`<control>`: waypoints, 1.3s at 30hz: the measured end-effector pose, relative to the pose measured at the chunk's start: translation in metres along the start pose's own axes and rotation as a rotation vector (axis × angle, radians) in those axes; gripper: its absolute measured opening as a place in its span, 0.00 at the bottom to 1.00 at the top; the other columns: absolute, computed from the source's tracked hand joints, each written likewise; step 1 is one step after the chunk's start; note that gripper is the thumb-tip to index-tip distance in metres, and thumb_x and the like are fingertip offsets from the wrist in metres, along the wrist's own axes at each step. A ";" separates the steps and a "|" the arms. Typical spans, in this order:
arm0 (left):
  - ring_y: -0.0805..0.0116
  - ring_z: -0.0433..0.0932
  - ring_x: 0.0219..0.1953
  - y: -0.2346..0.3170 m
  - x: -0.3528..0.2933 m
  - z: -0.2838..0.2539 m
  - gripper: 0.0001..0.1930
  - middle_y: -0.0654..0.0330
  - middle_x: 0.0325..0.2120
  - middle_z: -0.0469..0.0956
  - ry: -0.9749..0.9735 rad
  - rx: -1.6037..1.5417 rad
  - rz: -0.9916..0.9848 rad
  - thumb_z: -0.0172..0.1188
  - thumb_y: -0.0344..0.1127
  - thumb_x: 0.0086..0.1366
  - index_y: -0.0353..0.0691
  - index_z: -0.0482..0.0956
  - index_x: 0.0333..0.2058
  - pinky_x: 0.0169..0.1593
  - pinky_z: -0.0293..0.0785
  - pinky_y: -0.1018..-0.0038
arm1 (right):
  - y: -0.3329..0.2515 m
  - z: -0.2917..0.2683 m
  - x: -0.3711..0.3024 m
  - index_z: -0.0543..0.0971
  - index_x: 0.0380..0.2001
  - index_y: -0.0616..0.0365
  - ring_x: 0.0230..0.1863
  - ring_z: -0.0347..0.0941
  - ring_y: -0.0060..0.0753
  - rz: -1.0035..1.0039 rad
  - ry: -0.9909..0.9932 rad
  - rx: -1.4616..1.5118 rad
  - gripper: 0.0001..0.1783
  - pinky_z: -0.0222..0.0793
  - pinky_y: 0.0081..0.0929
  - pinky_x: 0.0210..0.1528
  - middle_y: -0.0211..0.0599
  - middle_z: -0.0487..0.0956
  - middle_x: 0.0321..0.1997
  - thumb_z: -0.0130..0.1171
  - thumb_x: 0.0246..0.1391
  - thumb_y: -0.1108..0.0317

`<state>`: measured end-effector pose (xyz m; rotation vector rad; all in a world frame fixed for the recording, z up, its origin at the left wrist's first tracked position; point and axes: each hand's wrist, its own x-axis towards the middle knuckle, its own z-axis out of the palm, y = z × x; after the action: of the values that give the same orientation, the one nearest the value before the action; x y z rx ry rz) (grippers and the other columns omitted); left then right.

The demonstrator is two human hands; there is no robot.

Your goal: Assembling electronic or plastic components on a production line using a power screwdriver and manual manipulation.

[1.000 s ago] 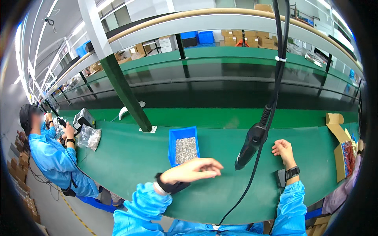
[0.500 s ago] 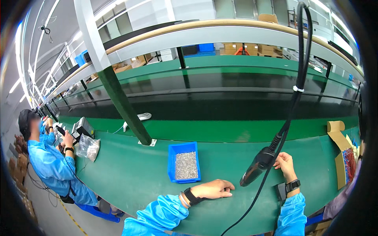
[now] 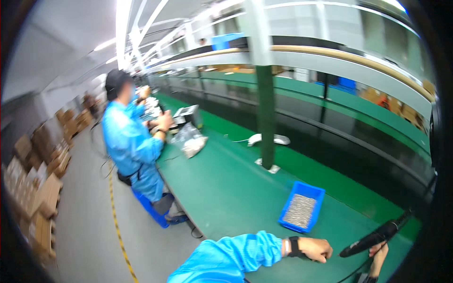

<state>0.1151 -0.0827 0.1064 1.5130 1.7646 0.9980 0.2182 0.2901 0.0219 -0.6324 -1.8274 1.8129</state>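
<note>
My left hand [image 3: 315, 248] is low over the green table, its fingers curled downward. Whatever may be under them is hidden. Near its wrist stands a blue bin [image 3: 321, 198] filled with small metal pieces [image 3: 299, 211]. To the right of the left hand slants a black corded electric screwdriver [image 3: 373, 239], its tip pointing toward that hand. My right hand [image 3: 379, 257] is at the screwdriver's lower side, fingers bent and partly hidden behind it. I cannot tell whether they touch it or pinch something small.
A green post [image 3: 265, 118] rises from the table [image 3: 226, 188]. Farther left lies a clear bag of pale parts [image 3: 191, 144], near a person in blue [image 3: 127, 141] seated on a blue stool. A white object [image 3: 269, 139] lies behind the post. Cartons [image 3: 45, 203] line the floor.
The view has swung left, so the bin and both hands now appear farther right. My left fingers look more curled. The screwdriver lies at a flatter slant, with my right hand below it.
</note>
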 end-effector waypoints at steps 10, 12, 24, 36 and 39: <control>0.64 0.74 0.20 -0.033 0.017 0.016 0.09 0.54 0.18 0.74 0.129 0.032 0.053 0.59 0.31 0.43 0.32 0.74 0.24 0.24 0.68 0.71 | -0.095 0.046 -0.036 0.73 0.38 0.61 0.29 0.71 0.23 0.143 -0.259 -0.363 0.12 0.63 0.15 0.29 0.34 0.75 0.31 0.50 0.50 0.68; 0.64 0.74 0.20 -0.033 0.018 0.017 0.09 0.54 0.18 0.74 0.151 0.077 0.079 0.60 0.31 0.43 0.32 0.74 0.24 0.24 0.68 0.71 | -0.101 0.047 -0.039 0.72 0.40 0.61 0.31 0.70 0.25 0.220 -0.238 -0.224 0.13 0.64 0.16 0.29 0.36 0.74 0.33 0.49 0.50 0.68; 0.65 0.73 0.21 -0.026 0.017 0.013 0.11 0.55 0.18 0.74 0.080 -0.024 0.033 0.59 0.32 0.43 0.32 0.74 0.26 0.25 0.68 0.71 | -0.098 0.037 -0.041 0.71 0.42 0.59 0.31 0.69 0.23 0.168 -0.228 -0.220 0.14 0.67 0.17 0.28 0.34 0.74 0.34 0.49 0.51 0.68; 0.60 0.70 0.25 -0.004 0.001 0.001 0.12 0.54 0.21 0.70 0.011 0.046 0.018 0.56 0.34 0.50 0.32 0.70 0.32 0.30 0.64 0.67 | -0.048 0.033 -0.018 0.67 0.22 0.59 0.13 0.70 0.29 0.034 -0.164 0.002 0.05 0.65 0.19 0.10 0.38 0.72 0.17 0.41 0.48 0.75; 0.61 0.69 0.25 0.001 0.000 -0.002 0.13 0.55 0.20 0.70 -0.013 0.037 0.019 0.56 0.34 0.51 0.33 0.70 0.33 0.30 0.64 0.68 | -0.053 0.028 -0.021 0.68 0.23 0.59 0.14 0.70 0.25 0.050 -0.182 -0.126 0.04 0.64 0.16 0.11 0.36 0.73 0.19 0.42 0.48 0.76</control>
<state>0.1143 -0.0833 0.1080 1.5584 1.7719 0.9673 0.2172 0.2548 0.0741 -0.5799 -2.0762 1.8512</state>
